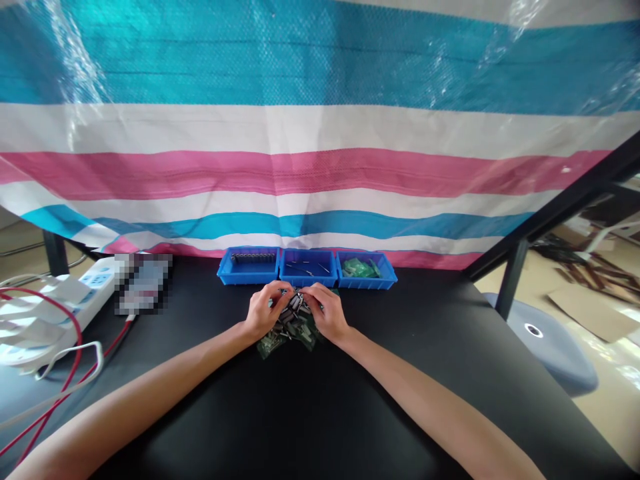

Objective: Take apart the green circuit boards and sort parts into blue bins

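Both hands meet over a pile of small metal pieces and clear-green plastic packets (299,327) on the black table. My left hand (265,309) is closed, with thumb and fingertips pinched at the pile's far left side. Facing it, my right hand (325,311) is pinched at the far right side. A small shiny metal piece (299,295) shows between the two sets of fingertips. What each pinch holds is too small to make out. Just beyond stand three joined blue bins: the left bin (245,272), the middle bin (307,277) and the right bin (367,282).
Dark cylindrical metal parts (253,257) line the left bin; thin metal pieces lie in the middle one, green packets (360,268) in the right one. At left are a white power strip (95,283), cables and a blurred-out phone (143,283). A striped sheet (300,173) hangs behind; a grey stool (545,343) stands right.
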Demonstrator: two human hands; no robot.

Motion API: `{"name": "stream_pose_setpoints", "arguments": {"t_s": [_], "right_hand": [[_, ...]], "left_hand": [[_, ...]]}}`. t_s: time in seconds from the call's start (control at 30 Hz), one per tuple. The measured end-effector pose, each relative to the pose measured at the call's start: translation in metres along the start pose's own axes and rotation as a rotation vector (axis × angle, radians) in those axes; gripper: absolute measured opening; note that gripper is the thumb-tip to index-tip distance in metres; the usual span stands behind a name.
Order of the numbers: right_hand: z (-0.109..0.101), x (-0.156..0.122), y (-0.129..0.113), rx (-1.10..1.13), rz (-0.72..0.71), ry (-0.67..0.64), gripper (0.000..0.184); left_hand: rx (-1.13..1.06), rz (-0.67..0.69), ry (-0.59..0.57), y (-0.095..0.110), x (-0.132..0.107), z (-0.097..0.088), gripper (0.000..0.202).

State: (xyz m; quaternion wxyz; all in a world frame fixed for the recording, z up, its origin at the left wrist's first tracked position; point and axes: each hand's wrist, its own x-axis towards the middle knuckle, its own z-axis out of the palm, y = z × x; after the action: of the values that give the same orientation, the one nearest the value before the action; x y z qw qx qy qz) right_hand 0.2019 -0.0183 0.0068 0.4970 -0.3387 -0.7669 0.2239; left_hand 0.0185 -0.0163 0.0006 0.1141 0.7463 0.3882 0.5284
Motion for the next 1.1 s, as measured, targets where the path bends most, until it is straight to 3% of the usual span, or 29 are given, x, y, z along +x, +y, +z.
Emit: {"name": "stream_pose_setpoints", "arguments": {"t_s": [1.1], "right_hand": [[-0.0013, -0.0007, -0.0017, -0.004, -0.022, -0.007, 0.020]], "left_hand": [[0.014, -0.031, 0.003, 0.0013, -0.0013, 0.0004, 0.012]]}}
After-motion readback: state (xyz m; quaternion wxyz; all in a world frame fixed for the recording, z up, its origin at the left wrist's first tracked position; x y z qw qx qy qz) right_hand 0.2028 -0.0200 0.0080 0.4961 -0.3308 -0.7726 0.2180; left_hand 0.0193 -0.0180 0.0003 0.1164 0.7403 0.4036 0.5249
